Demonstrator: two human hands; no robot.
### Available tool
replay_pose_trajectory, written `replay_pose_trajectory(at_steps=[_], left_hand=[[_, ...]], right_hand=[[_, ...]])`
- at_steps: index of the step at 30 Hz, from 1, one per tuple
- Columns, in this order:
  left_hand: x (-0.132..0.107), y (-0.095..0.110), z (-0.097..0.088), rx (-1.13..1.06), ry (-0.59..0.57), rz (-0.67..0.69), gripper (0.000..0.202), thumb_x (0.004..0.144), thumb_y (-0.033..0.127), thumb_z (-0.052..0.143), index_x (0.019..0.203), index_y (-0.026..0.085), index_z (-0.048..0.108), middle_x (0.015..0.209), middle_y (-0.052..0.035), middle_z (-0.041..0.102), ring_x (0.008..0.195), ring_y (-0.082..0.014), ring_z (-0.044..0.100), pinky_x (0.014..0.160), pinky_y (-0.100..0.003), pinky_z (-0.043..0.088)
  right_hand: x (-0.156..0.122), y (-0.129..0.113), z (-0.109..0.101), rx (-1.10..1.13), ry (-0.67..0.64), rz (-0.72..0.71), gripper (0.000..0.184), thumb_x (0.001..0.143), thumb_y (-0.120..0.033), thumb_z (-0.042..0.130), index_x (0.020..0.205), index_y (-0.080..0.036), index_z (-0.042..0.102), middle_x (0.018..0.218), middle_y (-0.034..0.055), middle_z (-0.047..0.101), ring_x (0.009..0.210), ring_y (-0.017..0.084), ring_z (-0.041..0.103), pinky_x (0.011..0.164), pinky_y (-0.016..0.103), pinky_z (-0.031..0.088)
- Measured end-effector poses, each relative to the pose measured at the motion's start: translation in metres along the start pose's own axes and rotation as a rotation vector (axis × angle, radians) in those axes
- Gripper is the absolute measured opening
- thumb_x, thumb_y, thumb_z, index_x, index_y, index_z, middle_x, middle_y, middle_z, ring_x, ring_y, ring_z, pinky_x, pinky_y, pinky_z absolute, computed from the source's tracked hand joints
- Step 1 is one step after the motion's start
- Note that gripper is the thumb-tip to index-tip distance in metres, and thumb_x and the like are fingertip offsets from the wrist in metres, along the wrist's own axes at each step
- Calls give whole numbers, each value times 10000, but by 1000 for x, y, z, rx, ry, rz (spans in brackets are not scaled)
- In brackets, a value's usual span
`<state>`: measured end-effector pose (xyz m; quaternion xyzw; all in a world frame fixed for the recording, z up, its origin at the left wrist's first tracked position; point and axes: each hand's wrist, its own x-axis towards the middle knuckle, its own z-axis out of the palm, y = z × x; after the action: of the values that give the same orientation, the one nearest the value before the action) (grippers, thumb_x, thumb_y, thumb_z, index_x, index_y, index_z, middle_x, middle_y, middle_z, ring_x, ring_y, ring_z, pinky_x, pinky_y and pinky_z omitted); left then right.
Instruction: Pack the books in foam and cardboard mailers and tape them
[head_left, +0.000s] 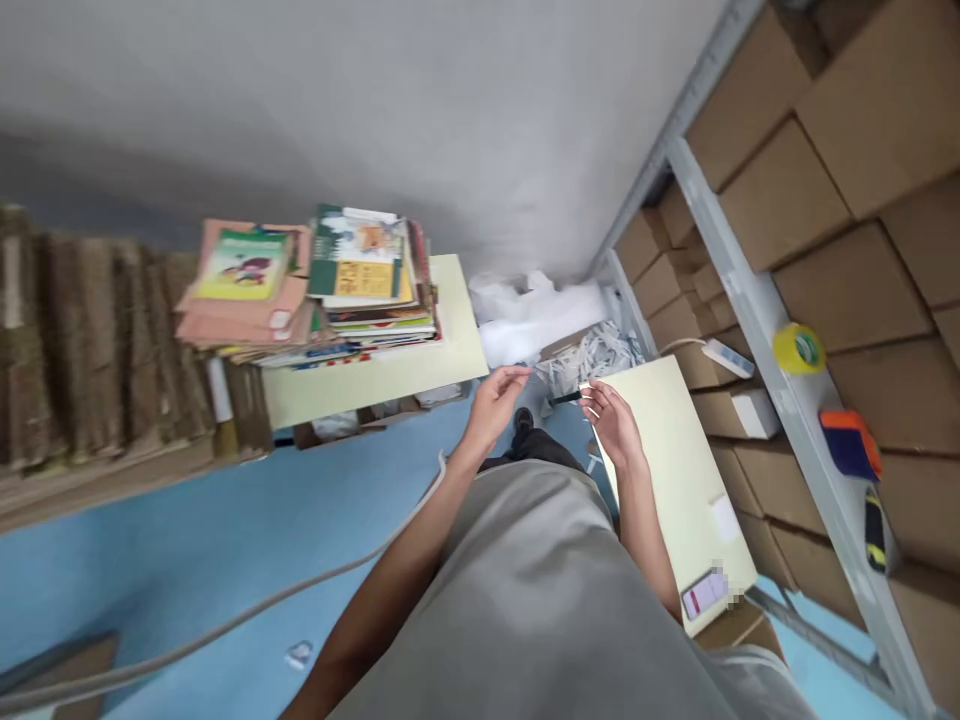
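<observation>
My left hand point(497, 400) hangs in front of my body with its fingers loosely curled and apart, holding nothing that I can see. My right hand point(611, 418) is beside it, its fingers pinched on a small dark pen-like object point(564, 398) that points left toward the left hand. Both hands hover over the gap between two pale yellow tables, above the blue floor. The right hand is over the near corner of the right table point(675, 470).
A left table point(390, 375) carries stacks of books point(360, 275). White bags point(540, 310) lie by the wall. A metal shelf point(757, 330) of cardboard boxes holds a yellow tape roll point(798, 348). A phone point(705, 592) lies on the right table. A grey cable point(300, 590) crosses the floor.
</observation>
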<state>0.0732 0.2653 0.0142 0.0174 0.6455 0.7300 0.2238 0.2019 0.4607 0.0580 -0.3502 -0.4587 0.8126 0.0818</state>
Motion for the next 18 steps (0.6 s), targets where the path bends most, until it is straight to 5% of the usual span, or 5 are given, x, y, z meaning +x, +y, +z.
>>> replay_pose_trajectory(at_steps=[5, 9, 18], left_hand=[[25, 18, -77, -79, 389, 24, 382, 787, 509, 840, 1063, 246, 815, 1233, -107, 865, 1209, -294, 781, 1117, -439, 576], [38, 17, -119, -148, 646, 30, 434, 725, 499, 875, 1071, 249, 794, 1244, -94, 856, 1179, -274, 790, 1057, -400, 581], [69, 10, -185, -171, 882, 71, 396, 782, 430, 832, 1121, 245, 746, 1265, -92, 828, 1198, -254, 794, 1115, -418, 603]], right_hand=[[65, -3, 80, -169, -240, 124, 439, 800, -587, 980, 1065, -270, 833, 1065, 48, 868, 940, 208, 795, 854, 322, 629], [103, 1, 134, -315, -455, 208, 493, 783, -644, 990, 1067, -272, 836, 1084, 49, 874, 968, 211, 798, 892, 327, 626], [152, 26, 236, -543, -662, 145, 508, 845, -684, 931, 1112, -269, 810, 1110, 46, 869, 992, 200, 791, 958, 342, 609]])
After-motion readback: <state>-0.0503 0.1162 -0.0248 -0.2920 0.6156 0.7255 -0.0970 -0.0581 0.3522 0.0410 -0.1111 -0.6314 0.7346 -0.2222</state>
